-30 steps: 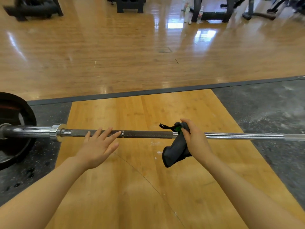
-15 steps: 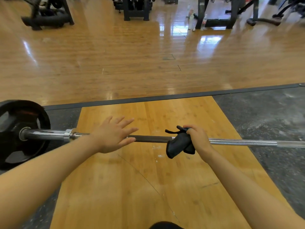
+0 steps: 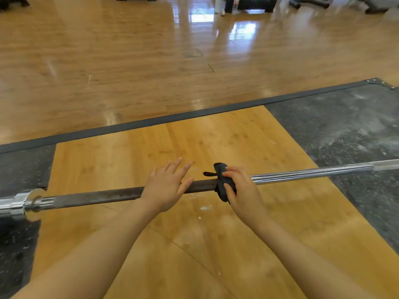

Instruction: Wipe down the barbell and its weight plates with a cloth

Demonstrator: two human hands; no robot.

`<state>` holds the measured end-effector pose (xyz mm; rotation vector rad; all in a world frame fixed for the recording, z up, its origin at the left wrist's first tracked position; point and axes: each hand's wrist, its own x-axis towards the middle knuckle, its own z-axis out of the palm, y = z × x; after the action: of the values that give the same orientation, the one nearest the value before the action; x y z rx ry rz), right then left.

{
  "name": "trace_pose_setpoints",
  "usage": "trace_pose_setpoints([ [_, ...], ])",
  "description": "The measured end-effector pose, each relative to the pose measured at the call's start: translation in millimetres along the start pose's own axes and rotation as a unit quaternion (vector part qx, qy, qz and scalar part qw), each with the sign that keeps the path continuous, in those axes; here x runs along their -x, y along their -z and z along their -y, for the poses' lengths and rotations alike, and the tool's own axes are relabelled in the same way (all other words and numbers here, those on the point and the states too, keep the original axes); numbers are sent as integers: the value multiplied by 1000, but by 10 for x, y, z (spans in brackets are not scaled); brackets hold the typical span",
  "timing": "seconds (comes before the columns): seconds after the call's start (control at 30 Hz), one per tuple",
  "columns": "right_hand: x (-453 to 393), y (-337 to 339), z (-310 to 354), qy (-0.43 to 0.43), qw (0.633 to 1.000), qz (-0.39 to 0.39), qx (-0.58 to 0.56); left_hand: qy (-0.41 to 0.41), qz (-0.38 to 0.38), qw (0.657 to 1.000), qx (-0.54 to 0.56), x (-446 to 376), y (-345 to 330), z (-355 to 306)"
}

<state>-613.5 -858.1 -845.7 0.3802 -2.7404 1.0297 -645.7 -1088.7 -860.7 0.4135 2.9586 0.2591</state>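
Observation:
The barbell [image 3: 101, 197] lies across the wooden platform [image 3: 216, 143], its dark knurled part on the left and shiny chrome shaft on the right. My right hand [image 3: 241, 190] grips a dark cloth [image 3: 221, 184] wrapped round the bar where dark meets chrome. My left hand [image 3: 166, 186] rests flat on the dark part just left of the cloth, fingers spread and straight. The bar's chrome collar [image 3: 32, 201] shows at the far left; the weight plate is out of frame.
Black rubber mats [image 3: 345, 130] flank the platform on both sides, the right one dusted with chalk. Beyond a dark border strip lies glossy wood floor. Gym machine bases [image 3: 248, 4] stand along the far edge.
My left hand has slid right along the bar, close to the cloth. The view has shifted right, so the black weight plate has left the frame.

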Motion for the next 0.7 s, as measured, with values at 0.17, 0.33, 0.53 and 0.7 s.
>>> trace_pose_setpoints([
  [0.17, 167, -92, -191, 67, 989, 40, 123, -20, -22, 999, -21, -83, -172, 26],
  [0.33, 83, -85, -233, 94, 975, 65, 191, -30, -28, 998, -42, -58, -199, 17],
  [0.53, -49, -91, -201, 73, 990, 58, 107, -20, -29, 998, -49, -57, -192, 9],
  [0.7, -182, 199, -297, 58, 997, 10, 58, -12, -35, 998, -50, -55, -208, -6],
])
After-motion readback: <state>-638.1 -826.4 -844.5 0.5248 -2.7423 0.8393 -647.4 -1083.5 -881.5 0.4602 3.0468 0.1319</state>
